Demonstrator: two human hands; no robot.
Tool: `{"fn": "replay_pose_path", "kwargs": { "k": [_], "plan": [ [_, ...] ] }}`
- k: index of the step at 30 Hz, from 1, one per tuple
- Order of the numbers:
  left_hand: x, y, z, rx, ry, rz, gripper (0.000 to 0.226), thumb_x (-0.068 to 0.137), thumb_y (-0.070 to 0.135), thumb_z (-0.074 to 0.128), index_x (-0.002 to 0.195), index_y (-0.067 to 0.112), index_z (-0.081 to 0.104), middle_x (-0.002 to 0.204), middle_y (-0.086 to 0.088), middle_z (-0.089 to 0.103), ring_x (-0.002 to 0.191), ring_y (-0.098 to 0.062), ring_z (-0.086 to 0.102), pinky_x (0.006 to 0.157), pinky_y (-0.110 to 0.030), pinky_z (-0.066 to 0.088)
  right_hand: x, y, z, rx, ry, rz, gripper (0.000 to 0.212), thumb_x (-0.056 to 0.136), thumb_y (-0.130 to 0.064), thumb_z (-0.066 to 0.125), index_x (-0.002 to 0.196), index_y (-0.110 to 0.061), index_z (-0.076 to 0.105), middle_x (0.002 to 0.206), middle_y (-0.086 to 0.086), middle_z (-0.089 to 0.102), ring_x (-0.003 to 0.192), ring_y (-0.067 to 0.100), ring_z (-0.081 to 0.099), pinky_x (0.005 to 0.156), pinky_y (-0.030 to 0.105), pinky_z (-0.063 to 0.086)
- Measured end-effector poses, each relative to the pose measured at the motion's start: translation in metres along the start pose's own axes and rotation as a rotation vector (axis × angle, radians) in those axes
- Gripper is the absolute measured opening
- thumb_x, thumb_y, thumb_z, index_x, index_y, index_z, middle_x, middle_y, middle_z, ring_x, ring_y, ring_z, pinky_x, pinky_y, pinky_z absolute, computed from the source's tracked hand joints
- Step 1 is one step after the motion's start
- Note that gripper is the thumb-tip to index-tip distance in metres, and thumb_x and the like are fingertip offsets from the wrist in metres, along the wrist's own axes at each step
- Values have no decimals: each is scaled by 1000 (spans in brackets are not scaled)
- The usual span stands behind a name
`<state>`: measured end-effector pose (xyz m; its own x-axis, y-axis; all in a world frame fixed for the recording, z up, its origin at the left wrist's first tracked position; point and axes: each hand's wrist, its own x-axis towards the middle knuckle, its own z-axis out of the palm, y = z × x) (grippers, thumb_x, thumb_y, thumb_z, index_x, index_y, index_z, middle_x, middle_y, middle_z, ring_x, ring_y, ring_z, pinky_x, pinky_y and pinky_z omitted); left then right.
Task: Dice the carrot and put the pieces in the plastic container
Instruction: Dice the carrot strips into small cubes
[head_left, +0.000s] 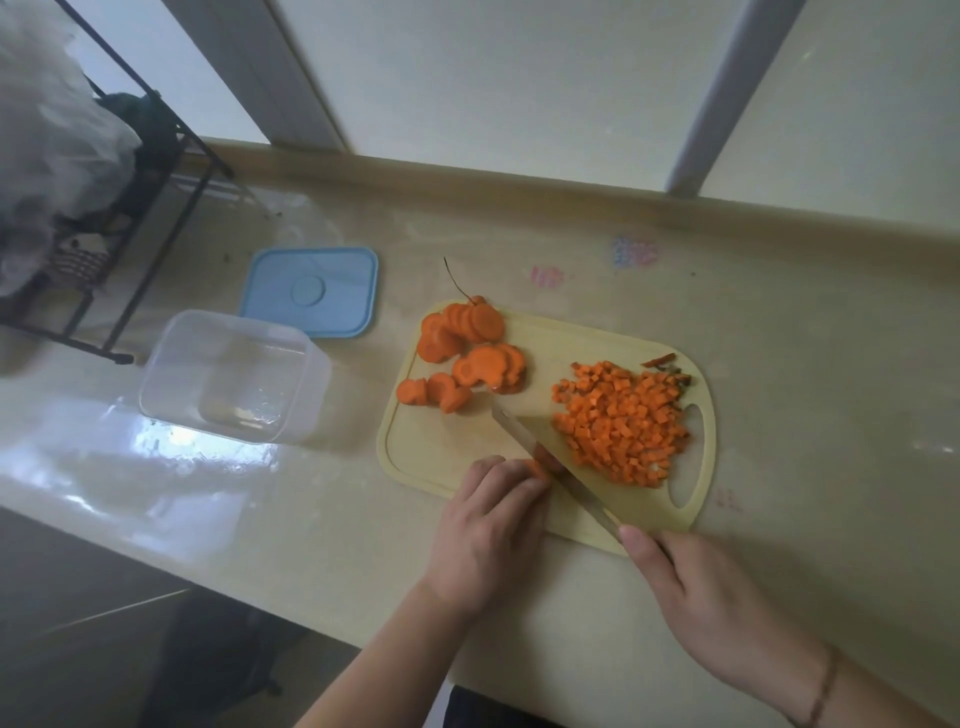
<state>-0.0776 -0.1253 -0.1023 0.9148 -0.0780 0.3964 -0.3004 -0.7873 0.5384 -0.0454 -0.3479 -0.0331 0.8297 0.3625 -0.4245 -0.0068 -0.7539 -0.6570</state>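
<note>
A pale yellow cutting board (431, 447) lies on the counter. Thick carrot slices (462, 348) are stacked at its far left, and a heap of diced carrot (621, 421) fills its right side. My left hand (488, 525) holds a small carrot piece (540, 466) down at the board's near edge with curled fingers. My right hand (711, 608) grips the handle of a knife (550, 467), forefinger along its spine; the blade lies against that piece. The clear plastic container (234, 376) stands open to the left of the board, with nothing in it.
The container's blue lid (311, 291) lies flat behind it. A black wire rack (130, 218) with plastic bags stands at the far left. Carrot trimmings (667, 366) sit at the board's far right corner. A window runs behind the counter.
</note>
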Motion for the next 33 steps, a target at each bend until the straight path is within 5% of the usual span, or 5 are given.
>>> {"fn": "replay_pose_path", "kwargs": {
  "k": [19, 33],
  "plan": [
    [-1, -3, 0, -56, 2, -30, 16, 92, 15, 73, 103, 4, 76, 110, -8, 69, 105, -25, 61, 97, -32, 52, -19, 1, -11, -42, -44, 9, 81, 79, -84, 13, 70, -11, 47, 66, 1, 58, 60, 13, 56, 63, 34, 45],
    [0, -2, -1, -53, 13, -27, 13, 90, 13, 76, 99, 4, 76, 108, -8, 70, 100, -26, 63, 92, -35, 54, 16, -17, 6, -72, -25, -67, 75, 86, -77, 10, 59, -16, 46, 54, 3, 53, 54, 13, 52, 58, 41, 40]
  ]
}}
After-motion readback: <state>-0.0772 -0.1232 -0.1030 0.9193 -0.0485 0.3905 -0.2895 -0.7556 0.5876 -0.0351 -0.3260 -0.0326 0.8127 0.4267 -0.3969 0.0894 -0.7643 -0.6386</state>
